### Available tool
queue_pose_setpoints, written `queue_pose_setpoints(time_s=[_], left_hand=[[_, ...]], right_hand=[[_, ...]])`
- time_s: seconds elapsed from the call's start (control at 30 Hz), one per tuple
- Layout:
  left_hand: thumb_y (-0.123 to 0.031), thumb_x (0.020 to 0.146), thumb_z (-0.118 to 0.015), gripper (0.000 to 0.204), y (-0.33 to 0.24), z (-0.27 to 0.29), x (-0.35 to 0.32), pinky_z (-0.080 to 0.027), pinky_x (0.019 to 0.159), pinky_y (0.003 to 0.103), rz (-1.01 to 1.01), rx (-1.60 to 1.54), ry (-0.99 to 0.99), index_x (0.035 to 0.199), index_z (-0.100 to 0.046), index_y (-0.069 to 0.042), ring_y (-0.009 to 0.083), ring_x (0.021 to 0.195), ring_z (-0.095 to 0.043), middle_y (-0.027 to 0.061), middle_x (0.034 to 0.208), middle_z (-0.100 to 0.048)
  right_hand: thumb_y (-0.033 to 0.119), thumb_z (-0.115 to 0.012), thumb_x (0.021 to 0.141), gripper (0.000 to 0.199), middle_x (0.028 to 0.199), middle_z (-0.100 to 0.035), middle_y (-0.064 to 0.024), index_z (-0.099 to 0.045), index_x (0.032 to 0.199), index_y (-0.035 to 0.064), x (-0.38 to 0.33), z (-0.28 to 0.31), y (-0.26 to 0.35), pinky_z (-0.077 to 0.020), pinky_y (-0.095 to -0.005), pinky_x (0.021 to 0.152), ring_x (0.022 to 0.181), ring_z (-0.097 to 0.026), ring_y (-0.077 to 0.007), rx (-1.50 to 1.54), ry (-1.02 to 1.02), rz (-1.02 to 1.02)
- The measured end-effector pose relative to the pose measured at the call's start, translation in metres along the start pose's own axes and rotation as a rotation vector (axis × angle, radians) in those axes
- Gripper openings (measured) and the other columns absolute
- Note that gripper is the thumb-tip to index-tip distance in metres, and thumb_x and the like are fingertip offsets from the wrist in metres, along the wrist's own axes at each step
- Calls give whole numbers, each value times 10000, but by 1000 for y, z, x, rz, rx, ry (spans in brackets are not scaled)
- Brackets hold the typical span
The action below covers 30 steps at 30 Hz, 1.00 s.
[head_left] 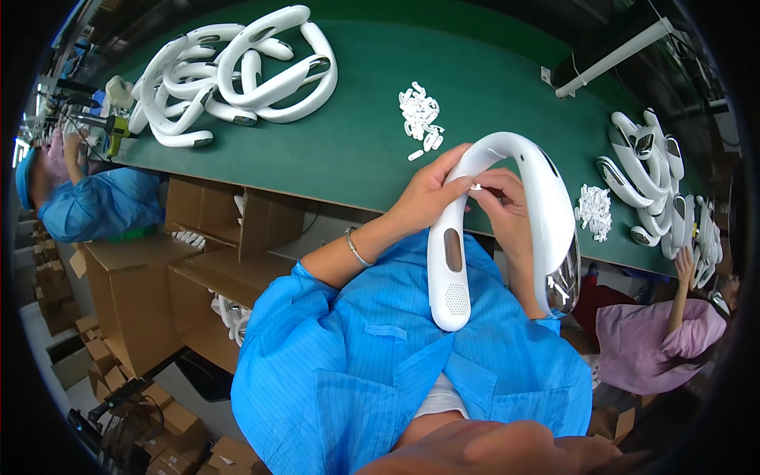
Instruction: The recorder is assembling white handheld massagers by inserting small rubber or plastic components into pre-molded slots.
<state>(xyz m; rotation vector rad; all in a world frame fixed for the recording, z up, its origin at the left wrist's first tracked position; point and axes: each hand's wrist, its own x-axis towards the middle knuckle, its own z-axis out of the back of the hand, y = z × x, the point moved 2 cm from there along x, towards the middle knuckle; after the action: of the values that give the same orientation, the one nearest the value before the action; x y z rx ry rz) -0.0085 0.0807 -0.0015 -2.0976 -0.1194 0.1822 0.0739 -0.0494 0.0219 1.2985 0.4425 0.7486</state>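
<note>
A white U-shaped device [546, 206], like one worn round the neck, is held up in front of my chest with its bend toward the bench. One end has a dark oval panel and a patch of small holes; the other ends in shiny chrome. My left hand [427, 194] grips its left arm near the bend, thumb on the inner side. Inside the curve, my right hand [509, 212] pinches a tiny white plastic piece [476, 188] against the inner edge of that arm. A heap of similar small white pieces [419, 117] lies on the green bench beyond.
More U-shaped devices [297, 83] are heaped at the bench's far left, others [653, 170] at its right beside a second heap of small pieces [594, 212]. A slanted post [617, 59] stands at back right. Cardboard boxes [131, 301] are left. Co-workers [103, 202] sit at both sides.
</note>
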Motion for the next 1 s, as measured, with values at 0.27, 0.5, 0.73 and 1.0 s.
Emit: queue_pose_setpoints(time_s=[0.27, 0.5, 0.73, 1.0], left_hand=[[-21, 880, -513, 530, 11, 2, -2, -481, 823, 271, -84, -3, 0, 1369, -311, -2, 144, 996, -565, 113, 1203, -510], [-11, 877, -513, 449, 16, -1, -3, -464, 845, 271, 28, -130, -24, 1302, -370, 5, 128, 1020, -540, 94, 1139, -539], [-60, 881, -543, 426, 10, -2, -5, -458, 830, 263, -94, -88, -16, 1275, -397, 15, 122, 1001, -543, 90, 1114, -546], [-91, 902, -543, 399, 11, -3, -2, -469, 815, 264, -113, -100, -22, 1261, -412, 25, 116, 967, -559, 90, 1115, -553]], right_hand=[[-96, -565, 802, 149, 936, -625, -123, -620, 933, -52, -3, -3, 9, -523, -237, 653, 729, -622, -154, 150, -4, 20], [-32, -609, 815, 105, 794, -643, -78, -650, 910, -46, -3, -10, 19, -496, -203, 581, 617, -594, -101, 32, -103, -152], [-11, -622, 814, 72, 734, -636, -61, -635, 883, -24, 0, -7, 19, -479, -194, 556, 609, -583, -83, 98, -47, -275], [-20, -617, 809, 99, 732, -628, -69, -550, 878, 4, 2, -6, 15, -479, -206, 552, 609, -585, -94, 213, -114, -312]])
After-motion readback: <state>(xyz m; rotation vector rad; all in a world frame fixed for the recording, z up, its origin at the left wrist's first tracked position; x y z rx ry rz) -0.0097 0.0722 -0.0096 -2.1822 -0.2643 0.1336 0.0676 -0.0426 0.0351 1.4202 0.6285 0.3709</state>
